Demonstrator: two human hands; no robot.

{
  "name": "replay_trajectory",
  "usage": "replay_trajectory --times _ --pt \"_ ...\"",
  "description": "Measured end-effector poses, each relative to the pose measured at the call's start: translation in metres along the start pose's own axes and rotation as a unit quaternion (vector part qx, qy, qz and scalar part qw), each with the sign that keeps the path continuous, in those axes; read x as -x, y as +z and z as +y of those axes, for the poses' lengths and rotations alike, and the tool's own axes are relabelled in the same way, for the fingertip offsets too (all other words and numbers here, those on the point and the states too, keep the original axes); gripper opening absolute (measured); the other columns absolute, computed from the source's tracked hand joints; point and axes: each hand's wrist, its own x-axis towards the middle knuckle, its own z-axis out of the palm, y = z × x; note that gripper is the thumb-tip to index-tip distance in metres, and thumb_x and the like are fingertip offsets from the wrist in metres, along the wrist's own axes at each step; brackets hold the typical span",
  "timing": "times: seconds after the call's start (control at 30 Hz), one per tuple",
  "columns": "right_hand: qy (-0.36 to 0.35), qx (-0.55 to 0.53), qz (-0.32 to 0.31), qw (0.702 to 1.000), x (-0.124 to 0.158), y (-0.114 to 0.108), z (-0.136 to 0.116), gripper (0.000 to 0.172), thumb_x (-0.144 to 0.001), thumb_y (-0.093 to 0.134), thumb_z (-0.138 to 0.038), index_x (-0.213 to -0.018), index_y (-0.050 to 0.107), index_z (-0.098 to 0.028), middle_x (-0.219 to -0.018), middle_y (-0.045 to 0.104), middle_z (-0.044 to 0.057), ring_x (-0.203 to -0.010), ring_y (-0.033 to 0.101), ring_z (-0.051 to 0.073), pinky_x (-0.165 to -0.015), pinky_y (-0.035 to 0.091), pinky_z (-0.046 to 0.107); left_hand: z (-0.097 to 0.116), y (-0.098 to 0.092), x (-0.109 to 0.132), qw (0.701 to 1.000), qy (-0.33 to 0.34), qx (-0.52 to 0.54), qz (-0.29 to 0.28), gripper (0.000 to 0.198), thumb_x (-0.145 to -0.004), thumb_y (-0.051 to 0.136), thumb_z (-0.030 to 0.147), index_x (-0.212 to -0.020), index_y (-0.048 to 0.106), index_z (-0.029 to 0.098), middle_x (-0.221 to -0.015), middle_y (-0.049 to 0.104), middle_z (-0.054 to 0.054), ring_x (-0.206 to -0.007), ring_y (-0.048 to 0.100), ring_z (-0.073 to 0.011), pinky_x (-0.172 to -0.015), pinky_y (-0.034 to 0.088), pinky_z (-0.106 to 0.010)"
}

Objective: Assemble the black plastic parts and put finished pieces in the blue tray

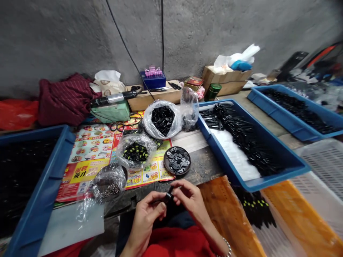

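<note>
My left hand [146,217] and my right hand [189,198] meet just in front of the table edge, over my red lap. Both pinch a small black part [169,194] between fingertips, the left from below and the right from above. Just beyond them sits a round black dish [177,160] of small grey washers. A clear bag of black and yellow-green pieces [135,152] and a bag of small dark metal bits [108,184] lie to the left of the dish, a bag of black parts [162,120] behind.
A blue tray [238,178] of long black parts stands right, another blue tray [292,123] beyond, one more blue tray [40,200] left. An orange crate [230,221] holds black pieces below. Colourful flyers [91,153], boxes, cables and a maroon cloth [64,98] line the wall.
</note>
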Motion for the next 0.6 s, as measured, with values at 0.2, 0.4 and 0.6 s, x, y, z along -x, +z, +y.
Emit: replay_trajectory --times 0.2,0.4,0.6 --pt "0.024 -0.01 0.003 1.0 -0.0006 -0.0011 0.0015 0.032 -0.081 0.066 -0.044 -0.091 0.073 -0.015 -0.068 0.064 0.001 -0.05 0.055 0.011 -0.049 0.046 0.021 -0.0018 -0.001 -0.0008 1.0 0.011 -0.021 -0.009 0.031 -0.068 0.08 0.035 -0.086 0.069 0.013 -0.062 0.059 0.0 -0.052 0.048 -0.0095 -0.047 0.038 -0.019" --pt "0.041 -0.022 -0.031 0.998 -0.0009 -0.0016 0.0059 0.037 -0.079 0.066 -0.049 -0.087 0.074 -0.013 -0.066 0.063 0.001 -0.049 0.054 0.011 -0.048 0.045 0.021 -0.0057 -0.004 -0.002 0.999 0.02 -0.029 0.001 0.026 -0.069 0.079 0.032 -0.084 0.068 0.014 -0.065 0.059 0.001 -0.054 0.05 -0.0095 -0.048 0.04 -0.019" --pt "0.031 0.013 -0.081 0.996 0.0017 -0.0035 0.0049 0.032 -0.074 0.074 -0.044 -0.089 0.075 -0.015 -0.072 0.066 0.002 -0.059 0.057 0.013 -0.053 0.046 0.021 -0.0074 -0.0034 -0.0025 0.998 0.038 -0.057 -0.008 0.018 -0.071 0.076 0.026 -0.084 0.071 0.015 -0.076 0.063 -0.002 -0.055 0.053 -0.0098 -0.049 0.04 -0.019"
